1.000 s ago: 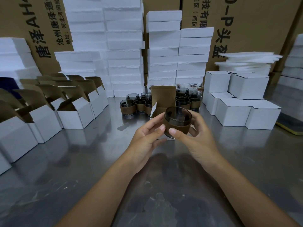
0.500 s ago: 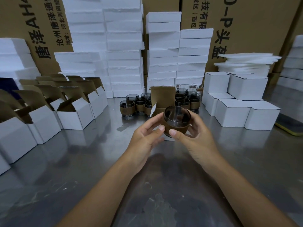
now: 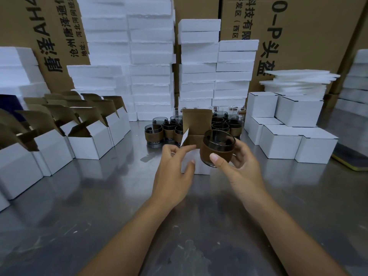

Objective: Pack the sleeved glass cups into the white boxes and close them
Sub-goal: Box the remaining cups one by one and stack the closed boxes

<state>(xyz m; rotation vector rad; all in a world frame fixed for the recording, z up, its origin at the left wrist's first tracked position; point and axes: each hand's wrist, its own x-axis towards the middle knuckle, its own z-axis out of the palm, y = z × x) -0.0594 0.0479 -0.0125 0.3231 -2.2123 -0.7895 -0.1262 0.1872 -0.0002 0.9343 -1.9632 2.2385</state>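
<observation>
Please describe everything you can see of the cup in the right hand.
The cup is round, of dark smoky glass, with a brown sleeve around its body and a bare glass base below. It is tilted, mouth toward the camera, held up at the open box's right side. The right hand grips it, thumb on the sleeve.

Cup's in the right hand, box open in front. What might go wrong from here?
1. Only the right hand grips the cup, above the steel table; a slip could break the glass.
2. The white side flap of the open box stands loose by the opening and may snag the cup.
3. Other cups stand right behind the box; a shove could knock them.
</observation>
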